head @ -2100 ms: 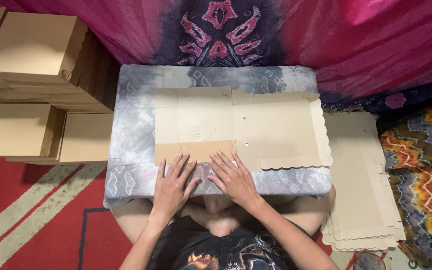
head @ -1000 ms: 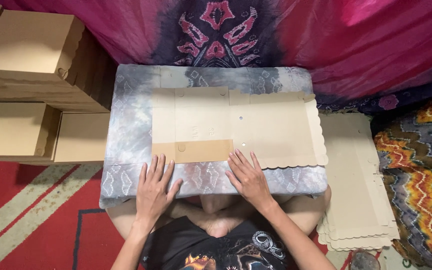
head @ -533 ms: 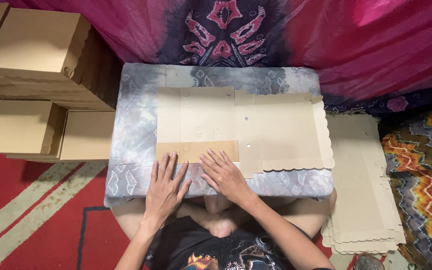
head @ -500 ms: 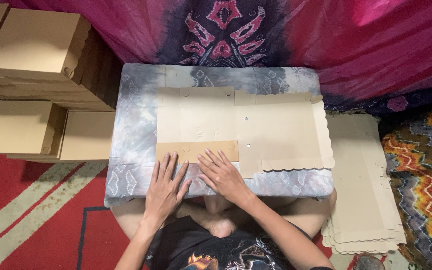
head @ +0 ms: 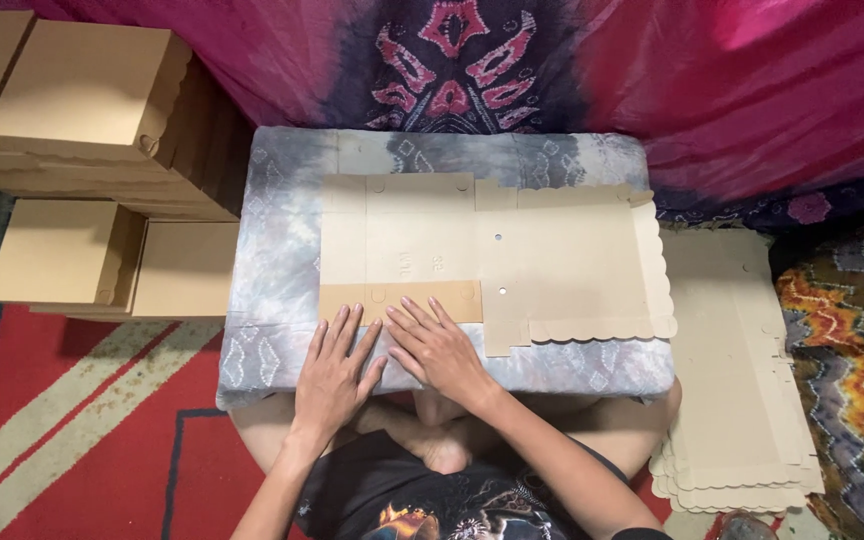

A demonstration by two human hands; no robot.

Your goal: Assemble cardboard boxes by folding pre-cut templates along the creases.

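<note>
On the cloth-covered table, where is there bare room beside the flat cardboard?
Bare cloth shows on the table left of the flat cardboard, along the far edge, and near the right front corner. The near middle is crowded: left hand and right hand lie there.

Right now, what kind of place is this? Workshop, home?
Likely a home floor set up for box folding. The person sits cross-legged at a low cloth-covered table, both hands flat on a flat cardboard blank. Folded cardboard boxes are stacked beside it, over a red patterned rug.
</note>
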